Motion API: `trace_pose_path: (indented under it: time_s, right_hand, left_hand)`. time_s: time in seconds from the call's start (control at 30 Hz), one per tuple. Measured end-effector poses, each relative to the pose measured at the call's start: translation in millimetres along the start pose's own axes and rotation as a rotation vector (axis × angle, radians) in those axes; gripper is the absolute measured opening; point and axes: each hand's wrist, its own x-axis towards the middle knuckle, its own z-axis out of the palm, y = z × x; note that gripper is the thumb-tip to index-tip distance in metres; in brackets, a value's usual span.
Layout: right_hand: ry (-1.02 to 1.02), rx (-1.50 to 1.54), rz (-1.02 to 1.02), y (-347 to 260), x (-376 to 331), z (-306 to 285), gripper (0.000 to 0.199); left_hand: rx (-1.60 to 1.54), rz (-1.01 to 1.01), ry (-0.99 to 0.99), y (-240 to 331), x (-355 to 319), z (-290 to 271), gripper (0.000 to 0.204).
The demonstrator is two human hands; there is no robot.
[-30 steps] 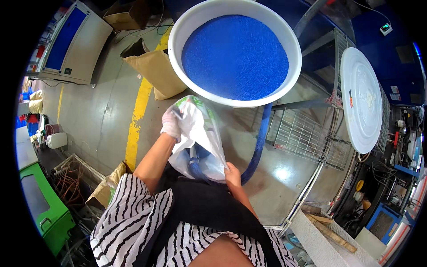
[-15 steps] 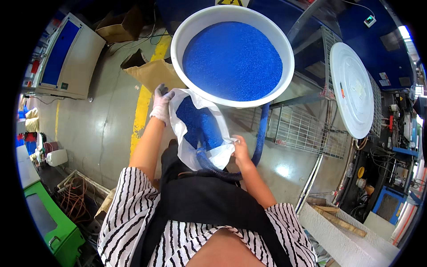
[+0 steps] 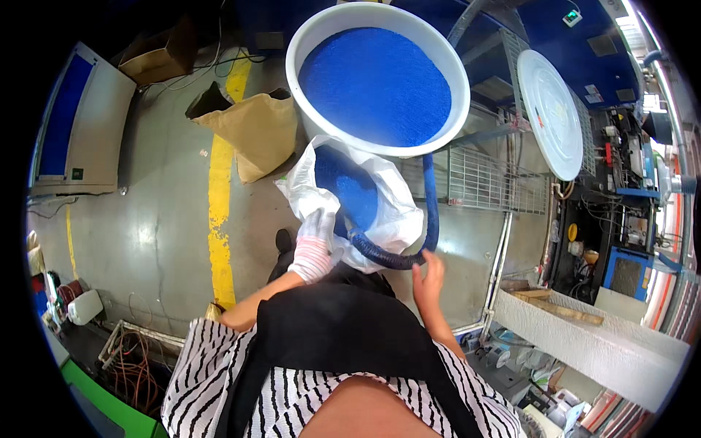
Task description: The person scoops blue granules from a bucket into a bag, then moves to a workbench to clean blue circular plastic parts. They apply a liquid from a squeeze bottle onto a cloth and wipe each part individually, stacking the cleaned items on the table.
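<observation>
A white bag [image 3: 396, 191] of blue pellets [image 3: 350, 191] stands open in front of me. My left hand [image 3: 315, 244], in a pale glove with pink stripes, is closed on the bag's near left rim. A dark blue hose [image 3: 387, 258] dips into the pellets, curves right and runs up behind a large white tub [image 3: 458, 109]. With its fingertips, my bare right hand [image 3: 429, 283] grips the hose at its bend. Blue granules [image 3: 376, 84] fill much of the tub, which rises just beyond the bag.
A brown paper sack [image 3: 264, 135] stands left of the tub, by a yellow floor line [image 3: 220, 219]. At the right, a round white lid [image 3: 551, 117] leans on a wire rack [image 3: 485, 175]. A white ledge [image 3: 591, 343] lies at the lower right.
My left hand has moved from the bag's far left rim to its near left rim. My right hand has let go of the bag's right edge and moved to the hose.
</observation>
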Motion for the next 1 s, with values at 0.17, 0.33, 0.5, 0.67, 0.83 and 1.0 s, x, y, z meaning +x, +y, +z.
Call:
trace_pose_path:
  time_s: [0.17,0.33,0.5,0.67,0.83,1.0]
  right_hand:
    - [-0.342,0.063,-0.189,-59,-52,25,0.057]
    - [-0.309,-0.074,-0.286,-96,-38,98,0.067]
    - [-0.199,-0.173,-0.222,-109,-25,143,0.049]
    - [-0.091,-0.155,-0.266,-91,-12,176,0.032]
    - [-0.370,-0.117,-0.217,-75,-2,176,0.034]
    - [-0.712,-0.210,-0.171,-75,11,176,0.038]
  left_hand:
    - [0.378,0.912,-0.561,-6,20,8,0.052]
    - [0.768,0.719,-0.895,1,-2,24,0.037]
    - [0.589,0.479,-0.808,-38,-22,41,0.030]
    - [0.610,0.410,-0.933,-31,-4,37,0.027]
    - [0.518,0.395,-0.881,-36,6,40,0.022]
    - [0.479,0.292,-1.108,-25,25,25,0.025]
